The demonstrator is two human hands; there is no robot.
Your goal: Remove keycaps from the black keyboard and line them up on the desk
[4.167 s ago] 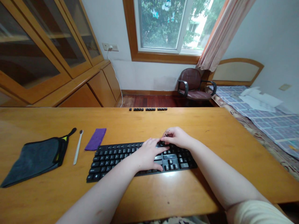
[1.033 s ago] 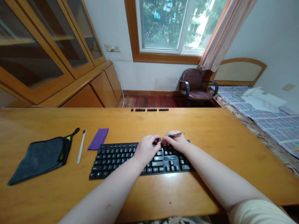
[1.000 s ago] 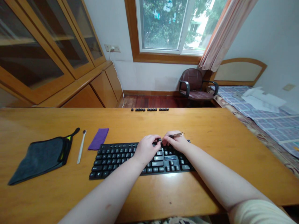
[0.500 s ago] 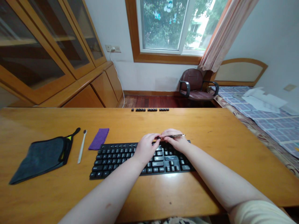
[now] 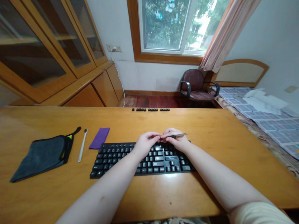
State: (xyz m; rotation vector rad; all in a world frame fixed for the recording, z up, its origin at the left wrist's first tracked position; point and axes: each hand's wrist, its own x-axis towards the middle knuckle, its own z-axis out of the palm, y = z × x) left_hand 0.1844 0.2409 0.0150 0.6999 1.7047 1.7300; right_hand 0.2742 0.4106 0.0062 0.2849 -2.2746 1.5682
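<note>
Wooden desk (image 5: pixel 210 130) below a bright window (image 5: pixel 165 25) carries a black keyboard (image 5: pixel 121 155) near the middle of its front edge. Above the top key row, the right hand (image 5: pixel 177 142) pinches a slim, shiny metal tool (image 5: pixel 178 135), held level. The left hand (image 5: pixel 145 143) pinches its dark tip. Loose keycaps (image 5: pixel 150 109) line the far edge, and a grey pouch (image 5: pixel 39 154) lies toward the left end.

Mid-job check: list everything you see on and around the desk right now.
keyboard: one, black, desk centre, under both hands
loose keycaps: three short rows, black, desk's far edge
cloth: one, purple, left of keyboard's far corner
slim stick: one, white, between cloth and pouch
pouch: one, dark grey, desk's left
desk: one, wooden
chair: one, maroon, beyond desk
thin tool: one, metallic, in right hand
left hand: fingertips at tool's tip
right hand: gripping thin tool
</note>
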